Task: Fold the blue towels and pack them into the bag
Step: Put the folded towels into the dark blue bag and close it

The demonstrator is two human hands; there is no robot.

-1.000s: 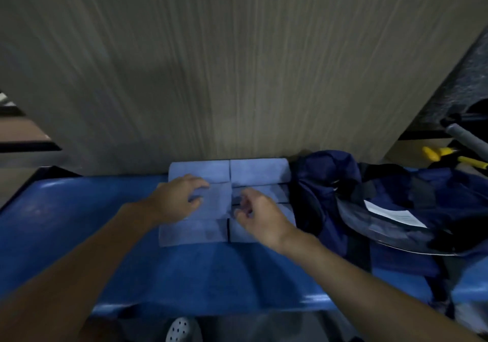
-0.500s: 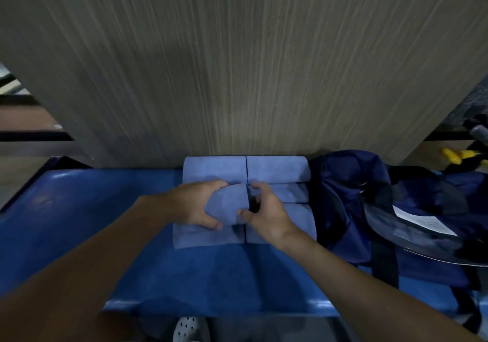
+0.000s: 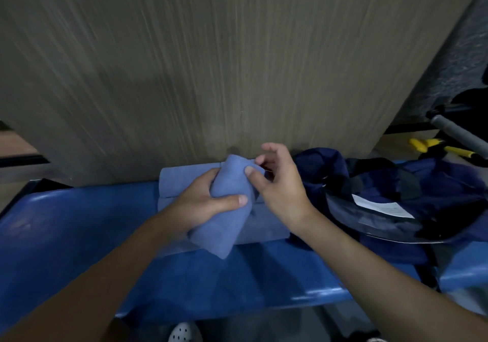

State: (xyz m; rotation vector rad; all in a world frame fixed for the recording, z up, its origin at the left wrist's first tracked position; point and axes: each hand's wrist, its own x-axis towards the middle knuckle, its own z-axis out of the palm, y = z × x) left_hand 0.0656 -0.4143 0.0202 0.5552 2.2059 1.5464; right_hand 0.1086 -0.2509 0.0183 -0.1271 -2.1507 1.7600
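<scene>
The left hand's [image 3: 200,204] fingers were hidden behind the folded towel [image 3: 224,225] it gripped, with only the thumb showing, laid across the front. The towel was held tilted above the table's [image 3: 66,236] middle, its lower corner hanging toward the near edge. The right hand [image 3: 280,185] had its thumb on the towel's upper right corner and its index tip at the edge there. The other fingers were raised and loosely spread, and whether the corner was truly pinched could not be told. Both hands covered much of the stack [image 3: 182,180] of folded towels lying behind, against the panel [image 3: 211,64].

Just right of the stack slumped the dark bag [image 3: 396,183], its mouth hard to read in the dim light, with a white label [image 3: 383,207] on it. Farther right lay a yellow tool [image 3: 433,146] and a grey rod [image 3: 456,133], both cut off by the frame. A perforated shoe [image 3: 182,332] showed below the near edge.

The panel closed off the far side. Bare tabletop lay to the left and along the near edge.
</scene>
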